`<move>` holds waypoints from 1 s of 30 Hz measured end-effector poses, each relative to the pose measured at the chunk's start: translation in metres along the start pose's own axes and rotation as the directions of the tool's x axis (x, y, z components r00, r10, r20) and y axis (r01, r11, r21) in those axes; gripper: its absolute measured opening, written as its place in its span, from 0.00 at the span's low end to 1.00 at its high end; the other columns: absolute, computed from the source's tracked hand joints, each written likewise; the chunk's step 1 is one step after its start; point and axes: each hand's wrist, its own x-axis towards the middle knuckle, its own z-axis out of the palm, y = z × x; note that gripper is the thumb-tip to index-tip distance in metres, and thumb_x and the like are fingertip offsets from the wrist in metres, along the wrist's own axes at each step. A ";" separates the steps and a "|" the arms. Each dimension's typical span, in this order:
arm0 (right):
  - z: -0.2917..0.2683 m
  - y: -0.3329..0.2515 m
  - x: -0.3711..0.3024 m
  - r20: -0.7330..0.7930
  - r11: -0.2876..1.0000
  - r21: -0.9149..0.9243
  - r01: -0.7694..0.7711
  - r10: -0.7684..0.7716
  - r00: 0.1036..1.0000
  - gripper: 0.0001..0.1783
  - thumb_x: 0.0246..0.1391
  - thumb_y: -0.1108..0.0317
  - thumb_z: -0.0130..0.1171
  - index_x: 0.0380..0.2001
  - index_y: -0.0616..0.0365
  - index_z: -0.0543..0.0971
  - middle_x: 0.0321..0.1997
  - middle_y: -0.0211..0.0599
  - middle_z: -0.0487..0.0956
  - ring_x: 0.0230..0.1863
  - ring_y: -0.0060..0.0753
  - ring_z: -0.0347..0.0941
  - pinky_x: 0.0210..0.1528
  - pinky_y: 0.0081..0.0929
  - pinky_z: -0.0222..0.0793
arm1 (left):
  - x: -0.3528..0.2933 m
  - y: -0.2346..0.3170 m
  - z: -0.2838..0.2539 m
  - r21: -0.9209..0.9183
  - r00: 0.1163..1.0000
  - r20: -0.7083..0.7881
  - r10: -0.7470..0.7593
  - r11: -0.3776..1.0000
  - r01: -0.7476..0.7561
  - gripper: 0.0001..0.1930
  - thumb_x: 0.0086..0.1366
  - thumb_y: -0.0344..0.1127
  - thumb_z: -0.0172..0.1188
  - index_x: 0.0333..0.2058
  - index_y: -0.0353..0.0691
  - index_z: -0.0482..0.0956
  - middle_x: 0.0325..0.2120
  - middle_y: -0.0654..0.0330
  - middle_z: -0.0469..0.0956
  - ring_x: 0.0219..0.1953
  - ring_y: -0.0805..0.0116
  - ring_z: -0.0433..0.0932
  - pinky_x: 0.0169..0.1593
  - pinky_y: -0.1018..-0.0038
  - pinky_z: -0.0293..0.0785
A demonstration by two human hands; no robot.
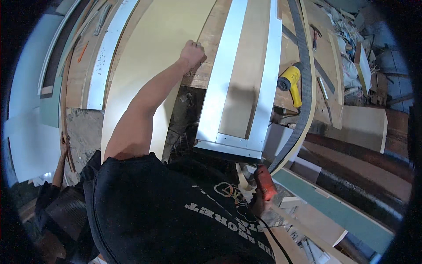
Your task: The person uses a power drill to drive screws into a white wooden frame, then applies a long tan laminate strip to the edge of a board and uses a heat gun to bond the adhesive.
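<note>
My left hand reaches forward, its fingers curled over the right edge of a long cream panel. Low on the right, partly hidden by my dark shirt, my right hand grips a red power tool, from which a black cord seems to trail. The tool sits close to the near end of a long frame with white strips around a wood-coloured middle. The tool's working end is hard to make out.
A yellow heat gun lies right of the frame, inside a curved dark-faced strip. Beyond are a hammer and scrap heap. At left, another person's hand touches a thin wooden strip. Boards lie at right.
</note>
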 end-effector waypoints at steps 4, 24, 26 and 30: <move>0.007 -0.002 0.001 -0.016 0.999 -0.011 0.038 -0.038 0.999 0.08 0.57 0.72 0.63 0.41 0.55 0.80 0.32 0.32 0.81 0.31 0.32 0.76 0.34 0.33 0.70 | 0.002 0.008 0.000 0.084 1.000 -0.005 0.018 0.996 -0.017 0.10 0.65 0.36 0.57 0.42 0.43 0.84 0.40 0.58 0.83 0.46 0.64 0.82 0.50 0.65 0.68; -0.008 -0.032 -0.017 -0.191 0.782 -0.249 -0.572 0.539 0.820 0.04 0.54 0.72 0.67 0.34 0.56 0.82 0.25 0.36 0.79 0.27 0.34 0.76 0.27 0.33 0.71 | -0.076 0.045 -0.051 -0.960 0.973 0.180 -0.144 0.190 0.206 0.08 0.59 0.36 0.66 0.32 0.38 0.82 0.26 0.58 0.83 0.31 0.65 0.82 0.37 0.69 0.76; -0.036 -0.032 -0.027 -0.074 0.887 -0.142 -0.439 0.432 0.899 0.02 0.54 0.73 0.67 0.30 0.56 0.83 0.23 0.38 0.78 0.27 0.35 0.77 0.27 0.35 0.71 | -0.120 0.074 -0.065 -0.964 0.956 0.225 -0.187 -0.185 0.190 0.06 0.60 0.33 0.66 0.28 0.39 0.80 0.24 0.66 0.79 0.27 0.78 0.75 0.33 0.75 0.73; -0.058 -0.080 -0.027 0.053 0.872 -0.428 -0.236 0.285 0.957 0.15 0.48 0.76 0.71 0.41 0.56 0.81 0.27 0.37 0.80 0.25 0.29 0.76 0.22 0.33 0.69 | -0.211 0.130 -0.083 -0.866 0.899 0.361 -0.248 -0.448 0.224 0.03 0.60 0.29 0.65 0.31 0.40 0.79 0.27 0.69 0.78 0.31 0.81 0.73 0.39 0.79 0.70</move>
